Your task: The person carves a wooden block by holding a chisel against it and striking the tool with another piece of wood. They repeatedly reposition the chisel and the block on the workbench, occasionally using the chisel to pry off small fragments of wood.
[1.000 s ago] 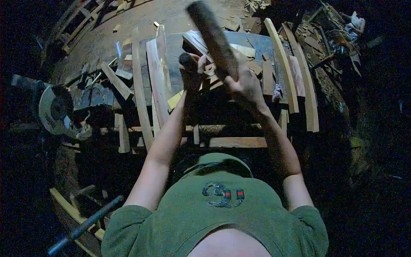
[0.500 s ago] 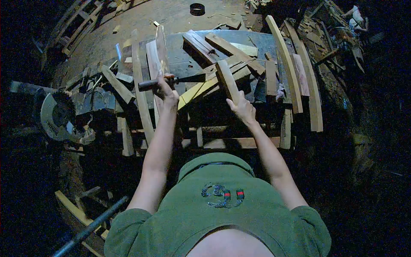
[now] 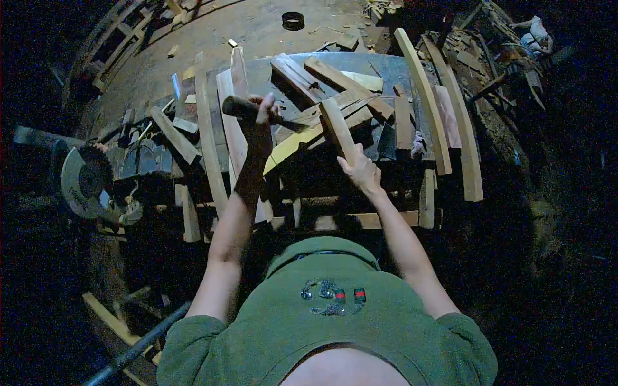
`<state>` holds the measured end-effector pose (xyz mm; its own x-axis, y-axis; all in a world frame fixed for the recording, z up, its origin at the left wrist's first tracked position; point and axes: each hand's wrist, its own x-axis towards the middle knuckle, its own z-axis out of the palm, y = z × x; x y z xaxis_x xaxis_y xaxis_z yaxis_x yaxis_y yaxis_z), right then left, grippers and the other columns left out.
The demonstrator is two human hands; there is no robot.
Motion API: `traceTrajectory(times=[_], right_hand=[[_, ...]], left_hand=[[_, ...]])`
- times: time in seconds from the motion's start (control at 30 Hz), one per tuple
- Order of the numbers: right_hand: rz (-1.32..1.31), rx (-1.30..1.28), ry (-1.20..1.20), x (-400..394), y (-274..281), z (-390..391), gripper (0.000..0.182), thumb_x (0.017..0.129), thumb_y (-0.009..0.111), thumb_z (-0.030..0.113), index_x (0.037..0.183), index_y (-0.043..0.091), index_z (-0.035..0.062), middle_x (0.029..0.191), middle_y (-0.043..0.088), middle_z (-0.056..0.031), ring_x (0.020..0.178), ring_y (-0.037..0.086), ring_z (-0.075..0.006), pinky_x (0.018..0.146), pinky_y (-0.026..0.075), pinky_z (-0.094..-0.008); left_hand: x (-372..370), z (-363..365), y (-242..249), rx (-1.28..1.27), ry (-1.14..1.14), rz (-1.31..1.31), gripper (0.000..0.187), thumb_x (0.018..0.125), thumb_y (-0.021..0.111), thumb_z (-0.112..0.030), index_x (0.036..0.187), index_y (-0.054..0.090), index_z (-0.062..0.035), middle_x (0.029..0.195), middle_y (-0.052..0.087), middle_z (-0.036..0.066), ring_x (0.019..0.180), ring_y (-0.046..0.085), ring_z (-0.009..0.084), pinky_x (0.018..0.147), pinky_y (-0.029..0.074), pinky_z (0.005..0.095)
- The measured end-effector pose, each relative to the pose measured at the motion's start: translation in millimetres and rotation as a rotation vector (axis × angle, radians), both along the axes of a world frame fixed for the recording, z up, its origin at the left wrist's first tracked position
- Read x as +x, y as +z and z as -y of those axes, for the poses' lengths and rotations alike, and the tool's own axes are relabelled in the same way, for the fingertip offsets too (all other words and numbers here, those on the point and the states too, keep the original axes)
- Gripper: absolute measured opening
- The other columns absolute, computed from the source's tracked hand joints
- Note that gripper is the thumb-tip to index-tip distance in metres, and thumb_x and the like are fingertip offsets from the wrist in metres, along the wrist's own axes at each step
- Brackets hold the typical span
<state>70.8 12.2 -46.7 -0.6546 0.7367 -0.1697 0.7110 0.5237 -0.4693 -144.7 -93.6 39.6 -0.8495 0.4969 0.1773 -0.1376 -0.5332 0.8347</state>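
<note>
My left hand (image 3: 262, 116), in shadow, is closed round a chisel (image 3: 239, 107) with a thick round handle. The handle end points to the left, and the dark flat blade slants down to the right, its tip close over a yellow-faced board (image 3: 286, 149). My right hand (image 3: 362, 171) grips the near end of a short squared wood block (image 3: 337, 127). That block slopes away from me, and its far end overlaps the crossed boards on the workbench (image 3: 257, 83). Chisel tip and block lie near each other.
Long timber strips (image 3: 209, 135) lean over the bench's left side, with more boards (image 3: 425, 100) at the right. A circular saw (image 3: 84, 180) stands at far left. Wood offcuts (image 3: 328, 80) lie across the bench. A black ring (image 3: 293, 20) rests beyond, and another person (image 3: 535, 35) is at upper right.
My left hand has turned the chisel, so its handle end is higher and its blade dips to the right. My right hand and the wood block have shifted slightly left and nearer to me.
</note>
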Motion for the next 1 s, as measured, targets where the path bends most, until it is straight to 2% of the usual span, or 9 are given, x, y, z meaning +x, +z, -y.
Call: traceTrajectory(times=[0.13,0.17,0.23,0.3,0.4,0.6,0.8,0.93,1.0], right_hand=[[-0.073,-0.004,0.014,1,3,1,0.052,0.077,0.060,0.049,0.099,0.039,0.0070,0.076,0.063,-0.0240,0.071,0.063,-0.0408,0.055,0.051,-0.0492],[-0.082,-0.009,0.014,1,3,2,0.051,0.077,0.060,0.048,0.098,0.039,0.0069,0.076,0.063,-0.0242,0.070,0.063,-0.0407,0.055,0.051,-0.0491],[-0.070,-0.008,0.014,0,3,2,0.053,0.077,0.060,0.049,0.099,0.039,0.0066,0.076,0.063,-0.0239,0.070,0.063,-0.0397,0.055,0.051,-0.0489],[0.012,-0.056,-0.001,0,3,2,0.052,0.079,0.055,0.052,0.103,0.038,0.0091,0.081,0.062,-0.0257,0.076,0.061,-0.0442,0.063,0.050,-0.0512],[-0.028,0.018,-0.010,0,-3,1,0.052,0.076,0.060,0.051,0.098,0.039,0.0081,0.076,0.063,-0.0227,0.071,0.063,-0.0389,0.056,0.051,-0.0486],[-0.025,-0.029,-0.013,0,2,2,0.052,0.077,0.059,0.051,0.099,0.038,0.0092,0.076,0.062,-0.0237,0.072,0.062,-0.0417,0.058,0.050,-0.0512],[-0.019,-0.063,-0.009,-3,-5,1,0.053,0.077,0.058,0.051,0.101,0.036,0.0086,0.079,0.062,-0.0250,0.073,0.062,-0.0424,0.061,0.049,-0.0524],[0.011,-0.130,-0.018,-4,8,-4,0.053,0.079,0.058,0.050,0.102,0.040,0.0058,0.086,0.061,-0.0263,0.081,0.061,-0.0421,0.068,0.047,-0.0495],[-0.193,-0.236,0.015,-12,17,-20,0.056,0.078,0.057,0.052,0.102,0.043,0.0036,0.085,0.061,-0.0271,0.083,0.060,-0.0442,0.070,0.047,-0.0501]], left_hand=[[11,-6,-2,-0.235,0.010,-0.110,0.022,0.081,0.065,-0.019,0.073,0.050,-0.0052,0.063,0.048,0.001,0.059,0.048,0.0095,0.057,0.038,0.0240],[8,-9,-6,-0.229,0.009,-0.113,0.022,0.081,0.065,-0.019,0.073,0.050,-0.0052,0.063,0.048,0.001,0.059,0.048,0.0095,0.057,0.038,0.0240],[2,-10,-15,-0.498,0.057,-0.313,0.016,0.082,0.063,-0.012,0.078,0.049,-0.0063,0.065,0.051,0.003,0.060,0.055,0.0128,0.057,0.043,0.0241],[12,-11,-4,-0.430,0.079,-0.299,0.016,0.084,0.062,-0.014,0.077,0.049,-0.0062,0.065,0.052,0.003,0.063,0.056,0.0125,0.060,0.044,0.0244],[9,-15,-15,-0.412,0.053,-0.282,0.016,0.084,0.061,-0.015,0.077,0.049,-0.0065,0.066,0.052,0.003,0.064,0.056,0.0119,0.062,0.044,0.0252],[8,-17,-19,-0.425,0.099,-0.323,0.016,0.084,0.061,-0.013,0.078,0.048,-0.0069,0.066,0.050,0.002,0.061,0.053,0.0118,0.059,0.043,0.0258],[18,-21,-11,-0.290,0.128,-0.173,0.018,0.081,0.065,-0.010,0.073,0.048,-0.0056,0.064,0.053,0.003,0.057,0.053,0.0122,0.056,0.043,0.0244],[26,-23,-9,-0.369,0.233,-0.234,0.020,0.081,0.065,-0.016,0.072,0.050,-0.0047,0.063,0.053,0.004,0.056,0.052,0.0112,0.055,0.042,0.0251],[29,-23,-6,-0.503,0.300,-0.503,0.021,0.081,0.065,-0.017,0.072,0.051,-0.0041,0.062,0.051,0.003,0.055,0.048,0.0112,0.052,0.039,0.0264]])
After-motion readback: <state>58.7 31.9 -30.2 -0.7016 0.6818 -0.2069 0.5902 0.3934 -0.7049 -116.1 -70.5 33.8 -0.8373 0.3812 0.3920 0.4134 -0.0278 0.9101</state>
